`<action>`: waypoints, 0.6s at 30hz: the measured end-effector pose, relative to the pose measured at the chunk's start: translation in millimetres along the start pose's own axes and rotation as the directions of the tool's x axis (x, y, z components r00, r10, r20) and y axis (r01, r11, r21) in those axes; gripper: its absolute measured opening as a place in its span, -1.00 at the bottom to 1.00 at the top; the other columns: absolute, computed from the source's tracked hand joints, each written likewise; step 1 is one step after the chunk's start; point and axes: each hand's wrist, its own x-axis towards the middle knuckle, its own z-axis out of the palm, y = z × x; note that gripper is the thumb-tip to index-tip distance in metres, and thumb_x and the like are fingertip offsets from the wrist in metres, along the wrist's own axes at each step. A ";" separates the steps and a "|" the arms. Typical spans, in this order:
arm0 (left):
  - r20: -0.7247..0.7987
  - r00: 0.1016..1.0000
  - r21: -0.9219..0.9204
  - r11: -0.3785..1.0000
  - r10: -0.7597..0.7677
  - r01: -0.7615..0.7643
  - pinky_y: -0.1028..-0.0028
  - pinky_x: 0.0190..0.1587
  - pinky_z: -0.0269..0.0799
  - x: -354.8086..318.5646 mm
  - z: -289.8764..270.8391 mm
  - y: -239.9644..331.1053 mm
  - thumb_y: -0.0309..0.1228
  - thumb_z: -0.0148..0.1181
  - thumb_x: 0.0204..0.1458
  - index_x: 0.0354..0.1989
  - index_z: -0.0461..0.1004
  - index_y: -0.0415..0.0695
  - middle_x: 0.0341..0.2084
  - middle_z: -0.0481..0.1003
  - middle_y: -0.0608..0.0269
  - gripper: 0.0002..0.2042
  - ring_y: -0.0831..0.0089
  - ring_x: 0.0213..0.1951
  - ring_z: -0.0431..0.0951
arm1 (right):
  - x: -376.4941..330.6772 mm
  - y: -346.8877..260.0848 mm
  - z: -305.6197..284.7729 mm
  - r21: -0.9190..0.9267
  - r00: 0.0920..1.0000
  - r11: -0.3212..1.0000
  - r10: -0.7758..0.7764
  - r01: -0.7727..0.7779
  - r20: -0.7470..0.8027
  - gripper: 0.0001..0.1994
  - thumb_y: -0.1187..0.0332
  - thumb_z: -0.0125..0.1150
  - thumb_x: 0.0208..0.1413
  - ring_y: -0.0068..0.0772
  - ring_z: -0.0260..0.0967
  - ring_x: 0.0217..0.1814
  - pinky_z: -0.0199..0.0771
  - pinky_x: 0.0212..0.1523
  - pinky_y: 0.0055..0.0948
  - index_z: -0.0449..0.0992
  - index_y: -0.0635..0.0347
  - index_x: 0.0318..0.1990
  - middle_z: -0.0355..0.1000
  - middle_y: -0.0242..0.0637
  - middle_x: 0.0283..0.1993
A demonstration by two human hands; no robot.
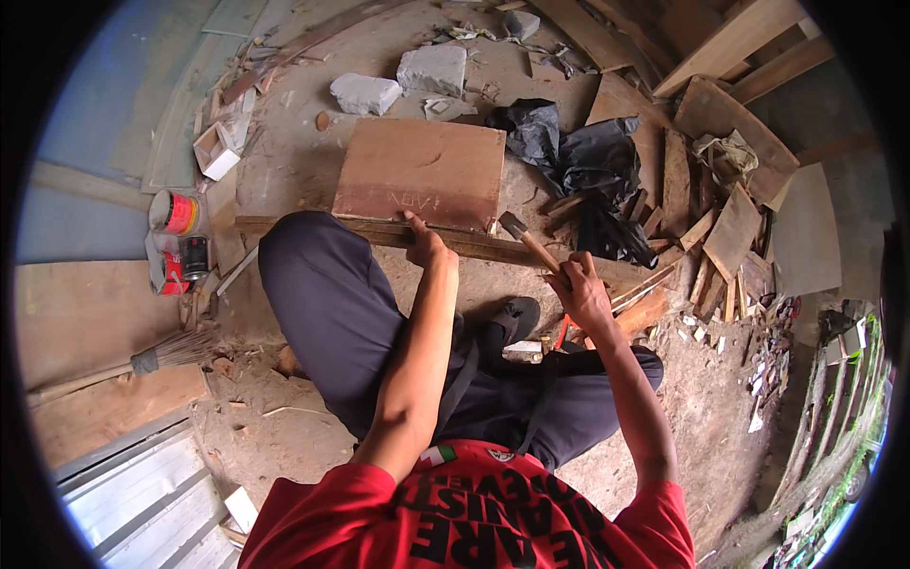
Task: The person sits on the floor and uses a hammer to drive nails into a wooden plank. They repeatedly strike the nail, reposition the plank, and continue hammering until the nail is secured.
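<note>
A reddish-brown wooden board (422, 166) lies in front of me, its near edge along a long wooden plank (379, 233). My left hand (431, 248) is closed at that near edge, one finger laid on the board's face and the others folded below; whether it pinches anything small is too fine to see. To the right, my right hand (580, 289) wraps round the wooden handle of a hammer (536, 248). The hammer's dark head is tilted up, close to the board's near right corner and apart from my left hand.
Black plastic sheeting (592, 156) and piled scrap wood (706, 213) stand right of the board. Two pale blocks (431, 71) lie beyond it. At left are red cans (175, 213), a small white box (217, 152) and a twig broom (161, 356). My bent knee (318, 261) is beside the plank.
</note>
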 end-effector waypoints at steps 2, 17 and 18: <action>-0.001 1.000 0.022 0.999 0.030 -0.030 0.22 0.02 0.55 3.7 -2.0 -0.5 0.21 0.32 -0.09 0.12 0.26 -0.50 0.07 0.41 -0.13 -0.08 0.14 0.01 0.51 | 3.9 -5.9 -2.2 -0.022 0.999 1.000 0.012 -0.011 0.046 -0.71 0.20 0.29 0.13 0.14 0.44 -0.34 0.48 -0.40 -0.05 0.40 0.24 -0.25 0.34 -0.06 -0.21; -0.040 0.999 0.020 0.999 0.029 -0.029 0.13 0.07 0.52 -1.7 13.4 4.6 0.16 0.27 -0.01 0.15 0.20 -0.49 0.12 0.36 -0.14 -0.12 0.11 0.04 0.49 | -5.3 -31.0 60.7 0.058 0.934 0.933 0.353 -0.356 0.052 -0.69 0.17 0.09 0.26 0.36 0.41 -0.49 0.38 -0.51 0.19 0.21 0.25 -0.18 0.43 0.18 -0.57; -0.013 1.000 0.002 1.000 0.022 -0.022 0.13 0.08 0.51 -3.9 7.6 3.8 0.17 0.27 -0.01 0.16 0.19 -0.50 0.13 0.36 -0.14 -0.11 0.10 0.06 0.48 | -9.2 -37.2 57.6 0.144 0.936 0.925 0.348 -0.352 0.053 -0.70 0.17 0.07 0.27 0.42 0.40 -0.45 0.37 -0.48 0.21 0.22 0.24 -0.18 0.42 0.23 -0.55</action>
